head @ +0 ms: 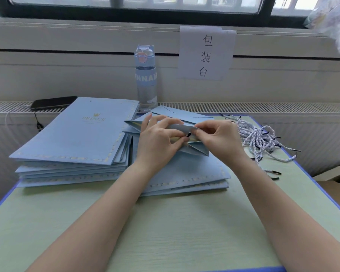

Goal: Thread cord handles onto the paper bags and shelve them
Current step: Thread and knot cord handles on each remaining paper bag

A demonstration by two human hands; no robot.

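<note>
A light blue paper bag (186, 165) lies flat on a small stack in the middle of the table, its top edge lifted open. My left hand (157, 140) grips that raised edge from the left. My right hand (218, 138) pinches the same edge from the right. A black cord tip (188, 135) pokes through between my fingers. The rest of that cord is hidden by the hands and the bag. A tangle of white twisted cords (263, 140) with black tips lies to the right.
A taller stack of flat blue bags (73, 138) sits at the left. A water bottle (146, 75) and a phone (53, 103) stand on the radiator ledge behind. A paper sign (205, 53) hangs on the wall. The green table (165, 232) has blue edges.
</note>
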